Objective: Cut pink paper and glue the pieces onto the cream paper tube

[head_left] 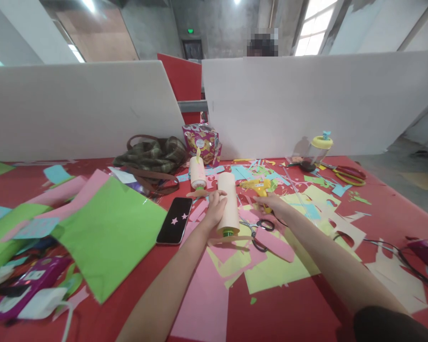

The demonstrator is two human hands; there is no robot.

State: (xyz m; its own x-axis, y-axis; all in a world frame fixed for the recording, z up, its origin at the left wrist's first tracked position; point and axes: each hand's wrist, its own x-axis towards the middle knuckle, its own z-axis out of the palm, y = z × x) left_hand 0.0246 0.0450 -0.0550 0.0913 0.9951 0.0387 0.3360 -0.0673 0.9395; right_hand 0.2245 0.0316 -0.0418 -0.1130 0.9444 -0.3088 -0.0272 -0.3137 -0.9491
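Paper-wrapped bottle [228, 202] at mid counter [306, 308], green cap end down, toward the person.
Long axis near upright. Left hand [216, 206] grasps its side. Right hand [273, 203], just beside, grips the yellow glue gun [258, 186] above paper scraps.

My left hand [216, 206] holds the tall cream paper-wrapped bottle [228, 204] over the red table [299, 308]. The black smartphone [174, 220] lies just left of it and the grey-handled scissors [258, 229] just right. Behind the scissors, my right hand [273, 203] closes on the yellow glue gun [257, 186]. The plaid fabric bag [151, 154] sits farther back left.
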